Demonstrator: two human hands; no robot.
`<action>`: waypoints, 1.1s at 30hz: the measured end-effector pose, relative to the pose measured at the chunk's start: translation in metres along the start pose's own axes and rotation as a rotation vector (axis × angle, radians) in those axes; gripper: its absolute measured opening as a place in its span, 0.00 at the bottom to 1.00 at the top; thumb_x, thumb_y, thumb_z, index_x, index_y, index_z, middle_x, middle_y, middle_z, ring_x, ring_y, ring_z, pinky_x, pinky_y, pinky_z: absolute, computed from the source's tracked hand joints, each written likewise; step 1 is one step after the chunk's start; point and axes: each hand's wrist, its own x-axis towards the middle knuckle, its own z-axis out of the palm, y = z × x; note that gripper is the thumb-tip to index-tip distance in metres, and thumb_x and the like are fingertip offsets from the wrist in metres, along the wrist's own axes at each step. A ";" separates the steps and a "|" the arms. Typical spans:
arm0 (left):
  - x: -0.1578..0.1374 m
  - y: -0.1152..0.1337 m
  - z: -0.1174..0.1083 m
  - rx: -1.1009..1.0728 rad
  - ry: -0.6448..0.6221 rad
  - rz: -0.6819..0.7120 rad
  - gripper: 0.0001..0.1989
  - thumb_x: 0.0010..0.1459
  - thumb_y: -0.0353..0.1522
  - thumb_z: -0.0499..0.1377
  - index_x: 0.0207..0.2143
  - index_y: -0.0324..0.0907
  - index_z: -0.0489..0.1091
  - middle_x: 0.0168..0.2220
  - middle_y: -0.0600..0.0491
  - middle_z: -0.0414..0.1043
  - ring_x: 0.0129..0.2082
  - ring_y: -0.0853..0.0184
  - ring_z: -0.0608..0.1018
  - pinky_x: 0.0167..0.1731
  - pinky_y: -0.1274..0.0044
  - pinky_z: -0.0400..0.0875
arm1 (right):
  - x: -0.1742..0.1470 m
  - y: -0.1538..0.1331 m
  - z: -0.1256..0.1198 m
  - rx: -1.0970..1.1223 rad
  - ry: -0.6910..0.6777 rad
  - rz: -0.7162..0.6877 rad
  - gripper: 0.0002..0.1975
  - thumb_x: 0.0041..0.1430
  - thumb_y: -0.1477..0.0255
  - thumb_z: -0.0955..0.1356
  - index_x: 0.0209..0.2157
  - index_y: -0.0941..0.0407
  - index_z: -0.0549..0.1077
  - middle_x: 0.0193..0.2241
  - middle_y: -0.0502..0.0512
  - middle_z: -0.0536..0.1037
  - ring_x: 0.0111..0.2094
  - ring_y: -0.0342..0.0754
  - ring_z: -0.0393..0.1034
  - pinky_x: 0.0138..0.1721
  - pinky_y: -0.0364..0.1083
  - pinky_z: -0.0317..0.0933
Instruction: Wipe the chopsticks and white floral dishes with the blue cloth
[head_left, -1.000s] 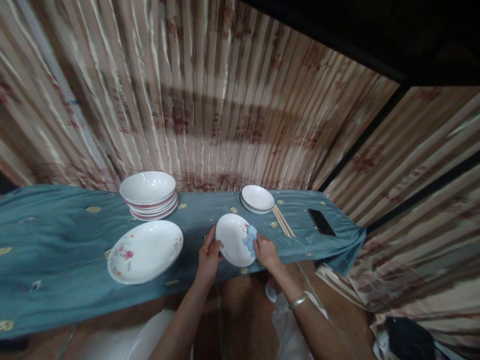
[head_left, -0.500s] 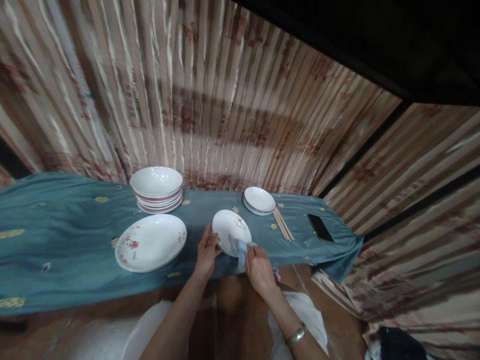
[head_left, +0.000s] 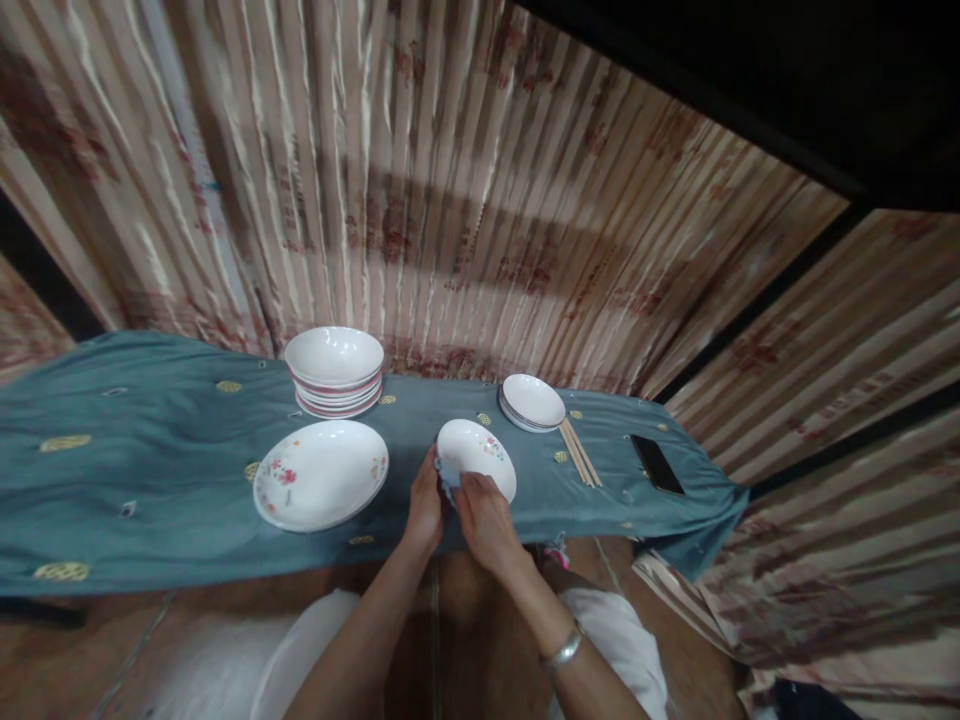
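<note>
A small white plate [head_left: 476,445] with a floral print is tilted up over the near edge of the table. Its left rim is gripped by my left hand [head_left: 427,505], whose fingers are partly hidden behind it. My right hand [head_left: 484,515] is closed on a light blue cloth [head_left: 450,476], pressed against the plate's lower left side. To the left lies a large oval plate [head_left: 322,475] with red flowers. Behind that stands a stack of white bowls and plates [head_left: 335,360] with reddish rims.
At the back right sit several stacked small plates [head_left: 532,400], with chopsticks [head_left: 580,453] beside them. A black phone [head_left: 657,464] lies farther right. The teal tablecloth [head_left: 187,450] hangs over the front edge; a pleated curtain [head_left: 450,200] rises behind.
My right hand has moved the cloth left across the plate, from its lower right rim to its left side. The whole view has shifted slightly; my left hand keeps its grip.
</note>
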 end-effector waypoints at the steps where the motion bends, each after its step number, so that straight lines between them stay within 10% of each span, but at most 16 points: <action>1: 0.000 0.000 0.001 -0.022 0.008 -0.014 0.24 0.53 0.42 0.60 0.50 0.40 0.71 0.45 0.46 0.76 0.41 0.64 0.77 0.37 0.76 0.72 | 0.007 -0.002 0.000 -0.001 -0.011 0.004 0.13 0.65 0.74 0.57 0.44 0.60 0.71 0.41 0.62 0.76 0.43 0.53 0.69 0.46 0.49 0.64; 18: -0.005 0.007 0.003 -0.042 -0.025 -0.156 0.31 0.48 0.31 0.66 0.56 0.46 0.66 0.47 0.47 0.74 0.45 0.61 0.76 0.39 0.70 0.75 | 0.089 0.027 0.014 -0.209 -0.283 0.115 0.13 0.62 0.78 0.60 0.41 0.59 0.74 0.42 0.62 0.78 0.45 0.49 0.71 0.43 0.43 0.58; 33: -0.007 0.010 0.006 -0.042 -0.024 -0.126 0.39 0.39 0.34 0.70 0.57 0.41 0.66 0.34 0.50 0.75 0.37 0.64 0.75 0.34 0.71 0.75 | 0.037 0.075 -0.025 -0.342 -0.462 0.139 0.11 0.62 0.75 0.62 0.39 0.61 0.75 0.43 0.66 0.77 0.46 0.53 0.72 0.43 0.44 0.60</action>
